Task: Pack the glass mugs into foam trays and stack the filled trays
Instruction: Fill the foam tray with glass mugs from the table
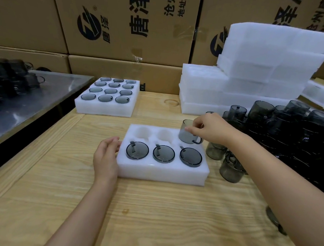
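Observation:
A white foam tray (161,172) with six holes lies in front of me on the wooden table. Its near row holds three smoky grey glass mugs (163,153); two far holes show bare foam. My right hand (209,127) pinches a grey glass mug (186,133) by its rim, just above the far right hole, handle pointing right. Fingers straight, my left hand (106,154) rests against the tray's left side. A filled foam tray (106,105) with several mugs sits further back on the left.
Loose grey mugs (279,128) are piled at the right; a few stand next to the tray (229,166). Stacks of white foam trays (252,71) rise at the back right. Cardboard boxes (124,28) wall the back. A metal table (38,98) with dark mugs is on the left.

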Demonstrator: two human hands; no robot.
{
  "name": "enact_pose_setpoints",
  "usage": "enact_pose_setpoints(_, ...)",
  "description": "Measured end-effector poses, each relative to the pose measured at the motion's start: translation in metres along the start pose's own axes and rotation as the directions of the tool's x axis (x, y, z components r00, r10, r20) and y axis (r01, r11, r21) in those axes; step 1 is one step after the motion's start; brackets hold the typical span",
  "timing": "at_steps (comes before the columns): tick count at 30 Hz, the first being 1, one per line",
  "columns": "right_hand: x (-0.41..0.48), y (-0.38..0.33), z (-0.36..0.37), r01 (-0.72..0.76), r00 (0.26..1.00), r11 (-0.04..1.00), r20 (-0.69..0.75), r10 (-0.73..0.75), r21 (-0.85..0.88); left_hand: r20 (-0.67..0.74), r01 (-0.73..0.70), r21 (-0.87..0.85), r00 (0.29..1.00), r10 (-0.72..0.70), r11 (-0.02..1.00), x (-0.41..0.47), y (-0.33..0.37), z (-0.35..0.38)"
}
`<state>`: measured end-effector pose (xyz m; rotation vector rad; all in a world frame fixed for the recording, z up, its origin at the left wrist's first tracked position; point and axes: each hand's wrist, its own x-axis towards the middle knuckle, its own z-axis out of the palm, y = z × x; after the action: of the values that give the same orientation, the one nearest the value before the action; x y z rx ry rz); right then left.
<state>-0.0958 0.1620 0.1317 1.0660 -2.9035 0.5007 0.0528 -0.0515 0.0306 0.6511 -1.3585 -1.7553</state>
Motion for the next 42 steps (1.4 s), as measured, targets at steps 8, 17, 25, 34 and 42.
enact_pose_setpoints(8,0.002,-0.010,0.013,0.065,0.998,0.977,0.022,-0.062,-0.204,0.032,0.015,0.028,0.999,-0.016,0.999,-0.001,0.000,-0.001)
enact_pose_setpoints(17,-0.009,-0.004,0.040,-0.035,0.970,0.999,-0.243,0.032,-0.006,0.040,0.021,0.051,0.999,-0.023,0.998,0.003,-0.004,-0.003)
enact_pose_setpoints(25,0.051,-0.006,0.049,-0.169,0.967,0.985,0.189,0.171,-0.026,0.034,-0.012,0.055,0.999,0.010,0.998,0.002,-0.004,-0.004)
enact_pose_setpoints(34,0.051,-0.003,0.072,-0.212,0.954,0.953,0.165,0.250,-0.218,0.018,-0.044,0.091,0.999,0.043,0.995,0.003,-0.011,-0.002)
enact_pose_setpoints(42,0.042,-0.011,0.066,-0.245,0.950,0.950,0.148,0.276,-0.194,0.068,-0.105,0.148,0.993,0.096,0.983,0.003,-0.011,-0.004)
